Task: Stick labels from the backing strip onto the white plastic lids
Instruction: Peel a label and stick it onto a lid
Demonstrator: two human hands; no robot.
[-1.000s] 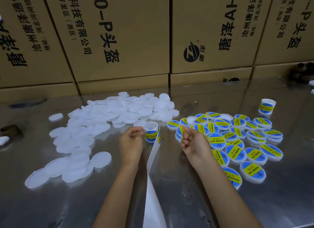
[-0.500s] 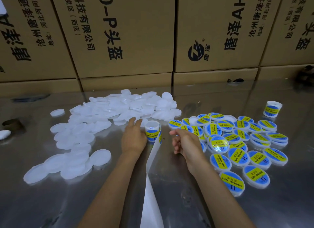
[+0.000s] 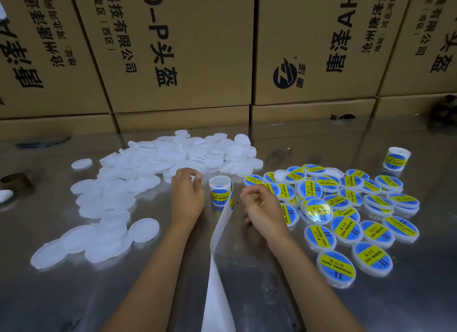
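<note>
A heap of plain white lids (image 3: 138,178) covers the left half of the metal table (image 3: 247,270). My left hand (image 3: 188,198) reaches into the heap's near edge, its fingertips pinching one white lid (image 3: 193,176). A small label roll (image 3: 220,192) stands upright between my hands. Its white backing strip (image 3: 217,270) trails toward me off the bottom of the frame. My right hand (image 3: 262,208) hovers just right of the roll with curled fingers, and nothing shows in it. Several lids with blue and yellow labels (image 3: 351,208) lie to the right.
A second label roll (image 3: 395,158) stands at the far right. Stacked cardboard boxes (image 3: 178,60) wall off the back of the table. A brown tape ring (image 3: 14,181) and a white scrap (image 3: 5,195) lie at the left edge.
My left hand has moved forward from beside the roll into the plain lids and taken hold of one. My right hand has left the labelled lids and drawn closer to the roll.
</note>
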